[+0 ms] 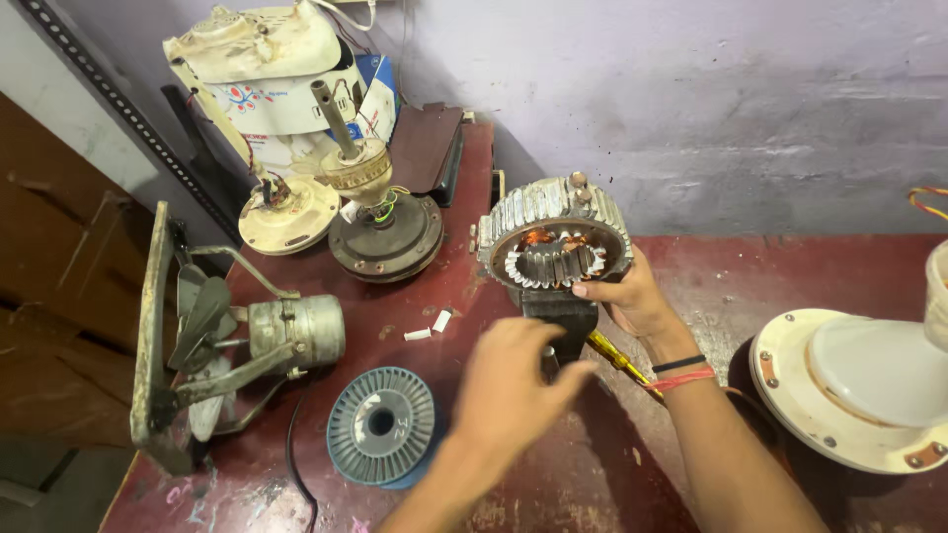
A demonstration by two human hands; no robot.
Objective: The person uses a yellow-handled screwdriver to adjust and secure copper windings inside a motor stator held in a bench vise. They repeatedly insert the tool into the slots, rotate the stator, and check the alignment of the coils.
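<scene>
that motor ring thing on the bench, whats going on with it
A person steadies a finned metal motor stator, copper windings visible inside, with the right hand against its side. It sits upright on a dark block on the red workbench. The left hand hovers just in front of the block. An empty blue wire spool and dismantled fan parts lie to the left.

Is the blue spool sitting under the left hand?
No, the blue spool lies left of the left hand, apart from it on the red table.
</scene>
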